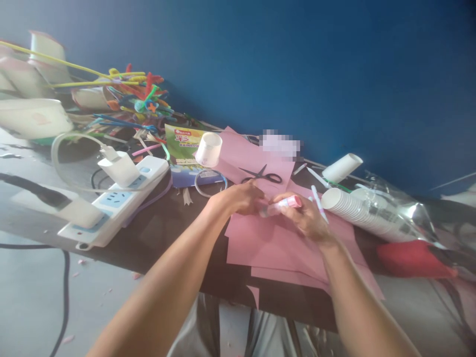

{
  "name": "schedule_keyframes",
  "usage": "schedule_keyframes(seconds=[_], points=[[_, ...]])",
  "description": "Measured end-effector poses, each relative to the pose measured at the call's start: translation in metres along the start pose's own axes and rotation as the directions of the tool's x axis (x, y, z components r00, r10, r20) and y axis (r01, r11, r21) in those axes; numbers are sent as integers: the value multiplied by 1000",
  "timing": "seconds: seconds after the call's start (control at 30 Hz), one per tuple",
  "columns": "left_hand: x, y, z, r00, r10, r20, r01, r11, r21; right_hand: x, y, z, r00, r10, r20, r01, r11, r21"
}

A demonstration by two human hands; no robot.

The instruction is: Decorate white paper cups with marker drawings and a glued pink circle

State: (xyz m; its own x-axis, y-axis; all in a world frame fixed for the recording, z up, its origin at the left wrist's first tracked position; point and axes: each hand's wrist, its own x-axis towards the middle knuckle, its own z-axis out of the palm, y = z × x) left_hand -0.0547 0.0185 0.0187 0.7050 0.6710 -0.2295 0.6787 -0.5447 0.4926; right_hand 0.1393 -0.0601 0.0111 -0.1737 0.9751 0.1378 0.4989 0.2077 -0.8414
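In the head view my right hand [307,220] is closed around a pink and white tube that looks like a glue stick [288,202], its pink end pointing right. My left hand [245,198] is closed at the tube's other end, where the fingertips and a pinkish part are blurred. Both hands are above pink paper sheets [275,248] spread on the dark table [156,238]. Just beyond my hands, black-handled scissors [262,174] lie on another pink sheet. A white paper cup [209,148] stands to the left of the scissors.
A white power strip [115,203] with plugged-in chargers lies left. Behind it are colourful pipe cleaners [145,94] and a green-blue packet [184,153]. To the right lie stacked paper cups [364,213], white pens [319,203] and a red object [414,259]. A blue wall [297,64] rises behind.
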Motion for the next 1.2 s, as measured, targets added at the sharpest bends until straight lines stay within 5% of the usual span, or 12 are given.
schedule_keyframes(seconds=[0.1,0.2,0.3,0.47,0.63,0.73,0.83,0.93,1.07,1.2], points=[[3,-3,2,1000,-3,15,3,1000,9,-2,2,-10,992,0,-128,29,974,226],[4,-7,4,1000,15,21,-15,1000,14,2,7,-23,913,-24,-406,239,840,488],[4,-8,5,1000,11,22,-11,1000,13,7,11,-31,846,28,-532,320,773,548],[6,-11,5,1000,5,21,-5,1000,15,8,14,-23,806,114,-581,234,840,489],[4,-11,4,1000,9,24,-9,1000,14,10,8,-10,880,78,-469,208,825,526],[-1,-9,2,1000,0,3,0,1000,-25,14,6,-7,848,188,-496,161,800,578],[-2,-9,3,994,43,-98,-50,996,-70,17,12,-9,726,283,-627,114,850,514],[2,-11,8,970,22,-241,-53,991,-121,18,22,-14,634,250,-732,110,908,405],[5,-8,13,915,2,-403,-57,991,-125,16,30,-17,624,189,-758,38,962,270],[2,2,13,898,12,-439,-66,992,-107,14,36,-15,632,90,-770,-96,995,37]])
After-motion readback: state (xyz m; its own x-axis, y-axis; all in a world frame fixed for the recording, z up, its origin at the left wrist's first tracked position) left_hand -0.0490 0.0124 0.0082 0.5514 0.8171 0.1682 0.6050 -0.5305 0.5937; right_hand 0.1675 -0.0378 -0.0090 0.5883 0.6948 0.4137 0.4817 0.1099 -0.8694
